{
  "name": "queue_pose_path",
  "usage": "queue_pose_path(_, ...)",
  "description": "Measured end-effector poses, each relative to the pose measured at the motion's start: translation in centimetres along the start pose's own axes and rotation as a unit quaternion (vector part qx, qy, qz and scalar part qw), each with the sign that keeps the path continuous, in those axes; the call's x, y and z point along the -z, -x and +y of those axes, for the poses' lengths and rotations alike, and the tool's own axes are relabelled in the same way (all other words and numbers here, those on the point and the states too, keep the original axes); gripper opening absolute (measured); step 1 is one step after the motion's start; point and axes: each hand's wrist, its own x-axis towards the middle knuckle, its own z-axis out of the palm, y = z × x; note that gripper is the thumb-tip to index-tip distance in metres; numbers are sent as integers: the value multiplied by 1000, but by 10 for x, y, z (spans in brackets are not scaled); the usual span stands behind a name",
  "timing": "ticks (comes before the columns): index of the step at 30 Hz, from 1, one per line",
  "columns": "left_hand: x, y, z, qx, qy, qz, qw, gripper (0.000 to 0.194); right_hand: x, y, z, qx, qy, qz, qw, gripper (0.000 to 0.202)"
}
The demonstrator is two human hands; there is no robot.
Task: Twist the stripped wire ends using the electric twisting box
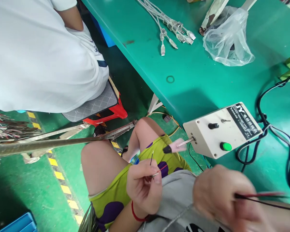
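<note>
Pinching a black wire [151, 159] and a red wire [163, 168] between thumb and fingertips of the left hand [144, 187], fingers curled closed, with free ends poking out above the yellow-green shorts [118, 190]. Also showing a short pale end at the thumb, too small to identify. Gripping red and black leads [262, 195] in the closed right hand [223, 193], with tails trailing along the right forearm; too blurred to tell exact finger placement. Running across the grey shirt [176, 188], between both hands, with a grey cable [180, 216]; impossible to tell where connected. Holding the left-hand wires near the pink-sleeved spindle [178, 145] of the beige control box [205, 138], apart from it in view, by the edge of the green table [195, 74].

Likely to weigh almost nothing and to bend easily, springing sideways if held far from the tip. Probably smooth-coated and slightly slippery along the length, fragile and prone to fraying at any bare strands. Best taken by the coated part just behind the tip, with thumb and index finger, lightly but firmly, without crushing the pale end.
</note>
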Motion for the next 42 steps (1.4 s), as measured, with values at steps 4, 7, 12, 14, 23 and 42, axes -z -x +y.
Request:
queue_pose_path(4,-2,0,3,-18,-9,-28,999,12,-24,-15,10,-16,-13,-67,998,35)
queue_pose_path(7,-1,-1,6,-33,-22,-60,997,12,-27,-26,12,-6,-5,-39,999,29)
queue_pose_path(12,9,6,3,-32,-108,-92,989,14,-21,-29,24,-29,2,-30,999,36)
queue_pose_path(14,13,8,0,-12,-125,-89,988,15,-19,-31,28,-35,-24,-22,999,41)
queue_pose_path(23,11,-3,-6,37,-168,-36,984,5,-23,-45,27,-85,-6,57,995,63)
queue_pose_path(42,10,2,-17,123,-55,-24,991,3,-38,-42,20,-95,-176,80,976,43)
